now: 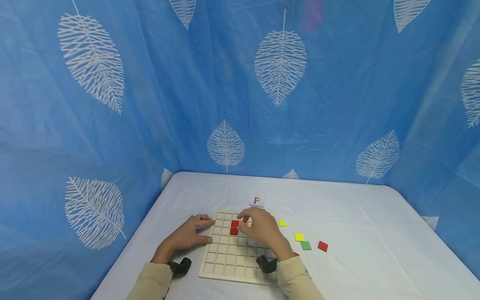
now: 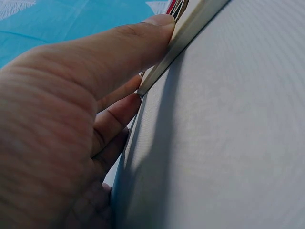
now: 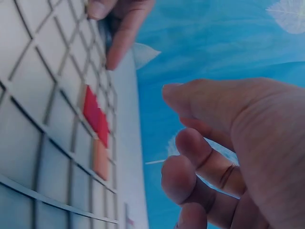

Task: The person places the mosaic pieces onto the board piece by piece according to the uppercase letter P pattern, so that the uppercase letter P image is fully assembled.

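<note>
A pale gridded board point(image 1: 225, 259) lies on the white table. Two red square tiles point(image 3: 96, 114) sit in its cells, one beside the other, and an orange tile point(image 3: 100, 161) fills a cell next to them. Just above these tiles hovers my right hand point(image 1: 261, 225), its fingers loosely bent, with a gap between thumb and fingertips and nothing held. My left hand point(image 1: 192, 231) rests at the board's left edge, thumb and fingers stretched out and touching the rim. The left wrist view shows that thumb point(image 2: 143, 40) against the board's side.
Behind the board lies a small pattern card point(image 1: 257, 201) with a coloured grid. To the right are scattered a yellow tile point(image 1: 298, 237), a green tile point(image 1: 306, 246), a red tile point(image 1: 323, 246) and others, some partly hidden by my right arm. A blue leaf-patterned curtain point(image 1: 322, 104) surrounds the table.
</note>
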Demonstrator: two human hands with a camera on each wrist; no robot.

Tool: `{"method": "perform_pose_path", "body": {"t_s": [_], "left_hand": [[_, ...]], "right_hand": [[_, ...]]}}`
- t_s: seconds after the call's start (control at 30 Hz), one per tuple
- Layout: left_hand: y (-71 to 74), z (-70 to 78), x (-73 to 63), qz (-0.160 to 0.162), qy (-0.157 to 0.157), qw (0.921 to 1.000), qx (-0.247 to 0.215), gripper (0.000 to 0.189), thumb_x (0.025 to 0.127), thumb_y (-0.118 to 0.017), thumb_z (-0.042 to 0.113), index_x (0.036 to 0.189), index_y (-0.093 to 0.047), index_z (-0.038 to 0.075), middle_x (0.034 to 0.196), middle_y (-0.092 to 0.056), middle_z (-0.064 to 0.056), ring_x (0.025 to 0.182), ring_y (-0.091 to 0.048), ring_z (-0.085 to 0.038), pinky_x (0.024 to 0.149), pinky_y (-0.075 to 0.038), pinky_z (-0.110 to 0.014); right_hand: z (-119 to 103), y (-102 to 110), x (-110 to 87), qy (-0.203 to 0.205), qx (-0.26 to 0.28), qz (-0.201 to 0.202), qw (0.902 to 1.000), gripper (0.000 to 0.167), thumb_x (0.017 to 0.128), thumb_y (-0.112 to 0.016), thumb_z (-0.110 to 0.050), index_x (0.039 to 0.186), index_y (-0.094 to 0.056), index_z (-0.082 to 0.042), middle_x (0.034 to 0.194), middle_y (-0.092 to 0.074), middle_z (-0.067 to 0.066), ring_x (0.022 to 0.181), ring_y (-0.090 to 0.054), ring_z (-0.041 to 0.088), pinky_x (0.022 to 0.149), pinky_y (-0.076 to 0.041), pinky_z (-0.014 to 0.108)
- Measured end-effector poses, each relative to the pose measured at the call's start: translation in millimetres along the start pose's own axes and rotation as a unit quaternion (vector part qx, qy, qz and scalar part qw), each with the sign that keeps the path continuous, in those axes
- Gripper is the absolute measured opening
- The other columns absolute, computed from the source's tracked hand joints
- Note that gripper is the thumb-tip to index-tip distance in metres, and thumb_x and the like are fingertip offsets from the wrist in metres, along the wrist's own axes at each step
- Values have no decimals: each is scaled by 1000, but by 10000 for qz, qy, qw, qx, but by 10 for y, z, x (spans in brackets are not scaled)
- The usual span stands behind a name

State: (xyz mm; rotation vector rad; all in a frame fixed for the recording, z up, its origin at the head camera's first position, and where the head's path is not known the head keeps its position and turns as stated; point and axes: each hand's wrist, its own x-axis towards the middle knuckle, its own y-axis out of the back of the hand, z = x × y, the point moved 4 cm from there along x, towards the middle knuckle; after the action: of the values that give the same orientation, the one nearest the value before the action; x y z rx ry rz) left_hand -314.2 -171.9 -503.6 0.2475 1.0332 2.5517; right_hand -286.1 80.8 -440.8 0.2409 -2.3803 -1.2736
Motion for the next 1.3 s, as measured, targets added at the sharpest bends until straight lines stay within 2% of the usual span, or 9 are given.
{"method": "perform_pose_path", "body": {"t_s": [0.33,0.5,1.0,1.3], "left_hand": [[5,-2,-20,74,-57,10000,35,64,78,-85,32,135,-65,15,144,-53,-12,143,-36,-42,114,-30,-66],[22,-24,-45,60,54,10000,42,63,78,-85,31,136,-65,15,145,-51,-12,143,-36,-41,115,-29,-65],[-10,-27,20,-34,-41,10000,-40,65,79,-85,34,137,-63,14,146,-50,-11,144,-35,-38,116,-28,-64],[-11,-16,18,-16,-72,10000,-34,64,79,-85,33,137,-64,14,146,-50,-13,144,-34,-41,115,-27,-66]], "right_hand": [[11,358,-100,18,-350,432,9985,23,85,-80,-29,107,-76,-22,93,-71,-4,60,-48,4,53,-41,23],[89,492,-160,-94,-611,566,9965,24,84,-81,-30,107,-76,-24,92,-70,-6,62,-48,3,54,-41,23],[566,986,-350,-720,-714,657,9927,30,86,-79,-31,113,-74,-21,98,-72,0,63,-53,7,55,-43,27],[828,1160,-513,-1076,-691,546,9903,33,88,-77,-32,118,-72,-18,102,-71,3,69,-54,11,57,-44,28]]}}
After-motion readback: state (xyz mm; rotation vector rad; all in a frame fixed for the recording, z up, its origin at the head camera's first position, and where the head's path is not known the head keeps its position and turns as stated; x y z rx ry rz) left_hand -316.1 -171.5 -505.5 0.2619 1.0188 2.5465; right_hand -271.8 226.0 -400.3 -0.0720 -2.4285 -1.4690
